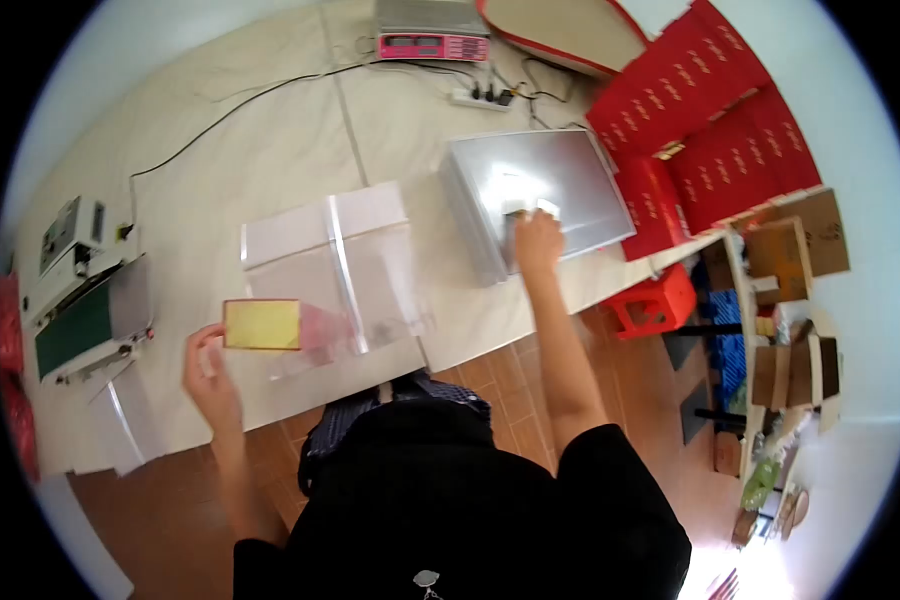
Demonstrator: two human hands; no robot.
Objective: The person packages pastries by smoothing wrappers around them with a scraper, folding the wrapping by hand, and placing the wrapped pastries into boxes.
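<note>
My left hand (208, 375) is closed on the left edge of a flat yellow card with a red border (262, 325). Pinkish clear film extends from the card's right side, over clear plastic bags (375, 270) lying on the table. My right hand (538, 242) reaches onto a silver metal box (580, 180), its fingers closed around something small and pale that I cannot make out.
A pink-fronted scale (432, 46) and a power strip (482, 99) stand at the back. A sealing machine (90, 310) is at the left, its cable crossing the table. Red boxes (700, 130) stand at the right, above a red stool (656, 301) and shelves.
</note>
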